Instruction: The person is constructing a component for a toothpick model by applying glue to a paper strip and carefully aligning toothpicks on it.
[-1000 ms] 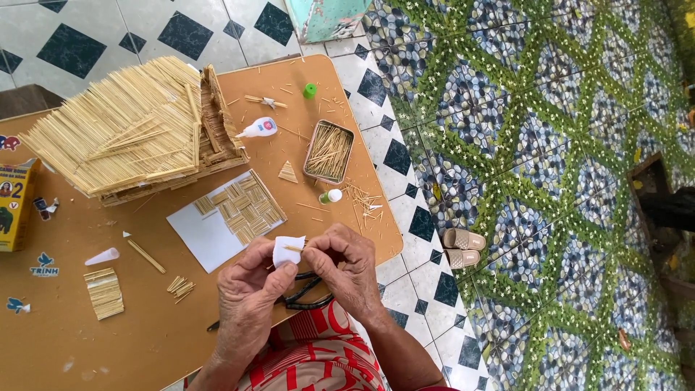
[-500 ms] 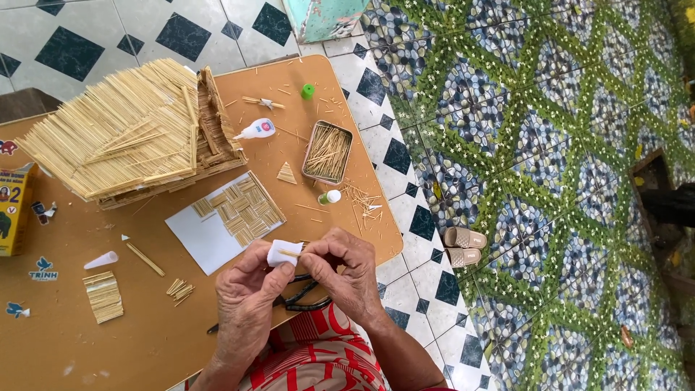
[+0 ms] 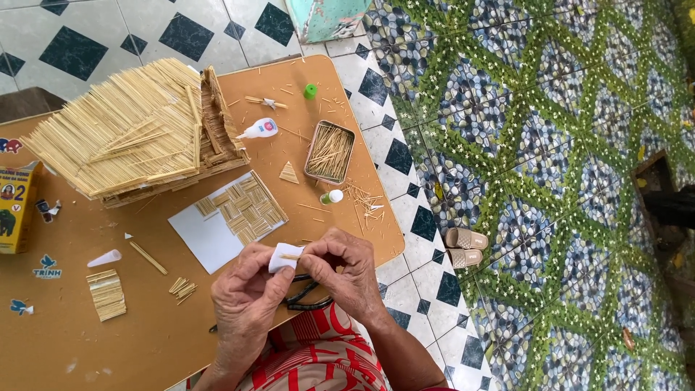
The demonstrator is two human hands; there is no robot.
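Note:
My left hand (image 3: 242, 304) pinches a small white piece of paper (image 3: 281, 256) near the front edge of the brown table (image 3: 65, 347). My right hand (image 3: 346, 271) holds a thin wooden stick (image 3: 291, 256) against that paper. Black scissors (image 3: 304, 297) lie partly hidden under both hands. Just beyond my hands lies a white sheet with a woven stick mat (image 3: 242, 210) on it. A model house of thin sticks (image 3: 127, 134) stands at the table's far left.
A metal tin of sticks (image 3: 329, 152), a white glue bottle (image 3: 259, 129), a green cap (image 3: 310, 91) and a small vial (image 3: 331, 196) lie on the right part. A yellow box (image 3: 14, 206) and stick bundles (image 3: 106, 295) lie left. Sandals (image 3: 465, 247) rest on the tiled floor.
Both hands have shifted slightly; the white paper piece has turned between my fingers and the stick now lies across it.

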